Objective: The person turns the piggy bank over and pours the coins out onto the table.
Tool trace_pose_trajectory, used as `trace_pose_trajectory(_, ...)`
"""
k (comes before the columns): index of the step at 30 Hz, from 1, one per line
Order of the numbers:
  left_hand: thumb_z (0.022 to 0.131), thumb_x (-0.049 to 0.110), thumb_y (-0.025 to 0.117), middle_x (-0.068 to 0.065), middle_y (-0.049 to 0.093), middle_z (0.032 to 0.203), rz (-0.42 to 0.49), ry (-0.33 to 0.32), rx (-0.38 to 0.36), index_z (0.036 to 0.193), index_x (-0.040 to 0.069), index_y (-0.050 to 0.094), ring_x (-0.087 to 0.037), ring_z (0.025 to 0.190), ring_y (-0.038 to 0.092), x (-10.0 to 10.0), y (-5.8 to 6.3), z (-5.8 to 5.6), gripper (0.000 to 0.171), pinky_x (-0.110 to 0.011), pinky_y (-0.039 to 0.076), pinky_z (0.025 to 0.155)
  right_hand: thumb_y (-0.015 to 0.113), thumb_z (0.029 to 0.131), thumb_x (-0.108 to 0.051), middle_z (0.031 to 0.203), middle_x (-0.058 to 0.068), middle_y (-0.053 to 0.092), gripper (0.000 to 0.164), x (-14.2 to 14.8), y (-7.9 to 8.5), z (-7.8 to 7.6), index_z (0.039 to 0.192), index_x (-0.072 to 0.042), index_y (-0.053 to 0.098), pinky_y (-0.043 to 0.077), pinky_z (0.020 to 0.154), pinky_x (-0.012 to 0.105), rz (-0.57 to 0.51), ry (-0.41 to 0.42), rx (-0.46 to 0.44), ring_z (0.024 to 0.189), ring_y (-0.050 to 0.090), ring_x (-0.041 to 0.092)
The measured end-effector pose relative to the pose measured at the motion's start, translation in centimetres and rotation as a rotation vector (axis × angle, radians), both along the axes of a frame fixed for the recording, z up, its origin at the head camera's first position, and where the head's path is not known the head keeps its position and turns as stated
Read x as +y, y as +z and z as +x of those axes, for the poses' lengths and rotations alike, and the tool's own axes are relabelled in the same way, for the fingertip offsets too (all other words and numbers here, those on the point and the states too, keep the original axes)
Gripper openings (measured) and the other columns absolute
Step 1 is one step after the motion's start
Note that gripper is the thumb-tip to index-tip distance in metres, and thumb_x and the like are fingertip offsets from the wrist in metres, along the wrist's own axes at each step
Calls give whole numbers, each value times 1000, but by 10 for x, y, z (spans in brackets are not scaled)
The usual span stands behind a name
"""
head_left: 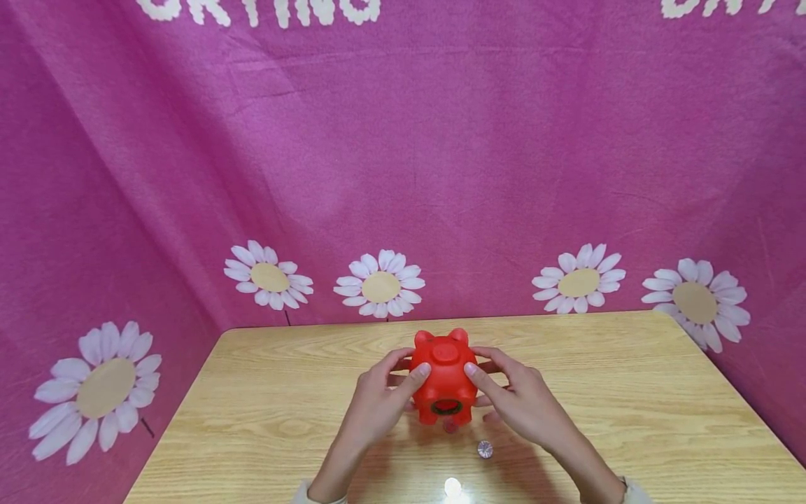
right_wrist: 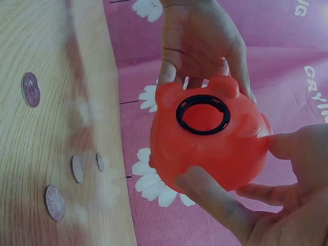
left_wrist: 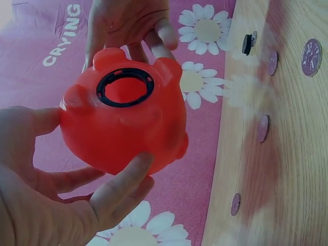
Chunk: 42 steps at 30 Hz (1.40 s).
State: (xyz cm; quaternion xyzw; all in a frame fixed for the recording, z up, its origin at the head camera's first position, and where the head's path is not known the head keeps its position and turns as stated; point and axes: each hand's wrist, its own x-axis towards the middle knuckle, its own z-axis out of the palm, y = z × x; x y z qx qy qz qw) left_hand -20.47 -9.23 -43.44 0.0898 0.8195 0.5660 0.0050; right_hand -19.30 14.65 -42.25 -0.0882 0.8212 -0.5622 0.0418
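Observation:
A red piggy bank [head_left: 443, 374] is held between my two hands above the table, with its snout facing up in the head view. My left hand [head_left: 380, 399] grips its left side, thumb on the front, and my right hand [head_left: 525, 399] grips the right side the same way. A round opening with a black ring [left_wrist: 125, 87] shows in its underside, between the stubby feet. No plug sits in this ring [right_wrist: 203, 115]. Several coins lie on the table, among them a silvery coin [head_left: 485, 449] near the right hand. A small black plug [left_wrist: 247, 45] lies beside a coin.
The light wood table [head_left: 283, 399] has rounded far corners. A pink cloth [head_left: 441, 175] with white daisies and lettering hangs behind it and along the sides. Light glares off the tabletop near the front.

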Motion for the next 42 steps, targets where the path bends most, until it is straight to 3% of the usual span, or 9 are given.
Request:
trace_pose_trajectory(3,100,34,77,-10,71,138,59,19,100,147,19,64,-29,122,71,0,1,1,51,-40,67,91,72,105,-27,142,25,66,51,0,0,0,152,-13,58,68,73,29,-39,7,121,92,82,17)
trace_pose_trajectory(5,96,18,81,-12,67,144,174,-12,264,148,15,62,-31,132,65,-2,3,3,55,-40,65,99,75,101,-12,147,24,62,52,1,1,1,150,-9,58,67,82,26,-117,31,272,104,80,12)
trace_pose_trajectory(9,83,-12,83,-26,51,157,413,-199,624,147,-2,56,-38,146,52,-5,8,2,70,-46,59,107,79,84,19,155,21,55,67,1,6,3,146,3,59,64,97,30,-298,127,578,131,69,11)
trace_pose_trajectory(11,81,-15,82,-27,48,158,448,-262,707,145,-5,55,-36,148,51,-6,10,0,70,-45,57,109,78,79,25,158,14,55,70,1,7,3,143,6,59,63,100,32,-345,164,636,136,66,13)
trace_pose_trajectory(16,81,-17,81,-22,48,158,448,-265,678,144,-5,56,-27,149,51,-7,7,-1,69,-42,56,111,78,79,25,157,-2,56,67,1,5,1,141,6,60,63,100,31,-355,176,604,134,66,9)
trace_pose_trajectory(22,80,-16,82,-30,47,156,446,-254,671,144,-6,56,-28,148,52,-7,5,-3,69,-45,57,111,79,81,21,157,1,56,67,2,3,1,142,4,60,63,99,30,-323,159,580,133,67,10)
trace_pose_trajectory(30,81,-12,83,-23,52,155,379,-198,627,146,-1,58,-22,145,55,-8,5,-1,71,-42,60,107,79,85,17,152,-2,60,66,1,3,1,146,0,60,65,94,27,-299,131,569,126,71,9)
trace_pose_trajectory(35,87,3,85,-13,59,151,311,-114,526,149,11,60,-22,140,59,-7,7,3,67,-41,64,99,81,90,6,146,-4,64,64,0,3,2,148,-9,60,67,88,28,-222,73,520,117,74,5)
trace_pose_trajectory(42,92,19,85,-4,66,145,241,-13,293,146,21,64,-32,128,66,-5,10,6,58,-36,68,87,78,99,-12,144,13,68,53,1,-1,1,149,-17,62,67,82,27,-80,7,412,102,79,8)
